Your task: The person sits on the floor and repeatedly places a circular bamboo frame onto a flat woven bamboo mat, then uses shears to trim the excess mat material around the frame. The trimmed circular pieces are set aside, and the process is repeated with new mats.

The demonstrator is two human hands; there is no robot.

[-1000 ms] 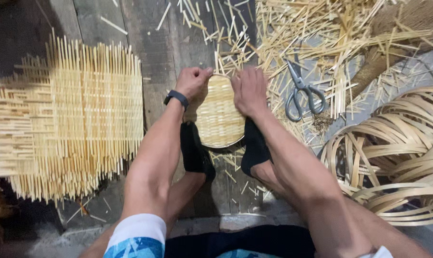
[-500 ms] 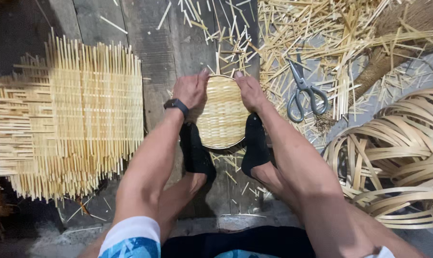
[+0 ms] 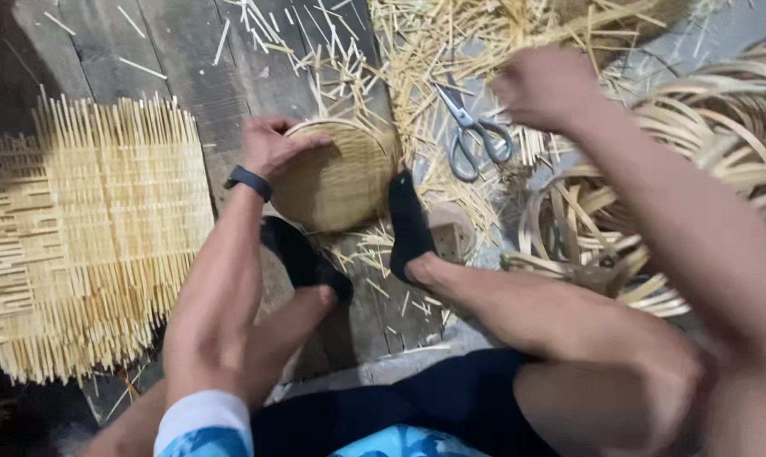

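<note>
The small round woven basket (image 3: 336,173), propped between both feet on the planks, is now gripped by the left hand (image 3: 273,145) alone; the right hand (image 3: 545,85), withdrawn toward the scissors (image 3: 472,135), is blurred, its closure indeterminable

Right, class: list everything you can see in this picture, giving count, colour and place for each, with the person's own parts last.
Small round woven basket: one, tan, centre, between the feet.
Woven mat with loose ends: one, pale yellow, left.
Scissors: one, metal, right of the basket.
Loose bamboo slivers: many, yellow, top centre.
Coiled bamboo strips: a heap, tan, right.
Plank floor: dark grey wood.
Wristband: one, black, left wrist.
Socks: two, black.
Left hand: on the basket rim.
Right hand: raised, blurred, above the strips.
</note>
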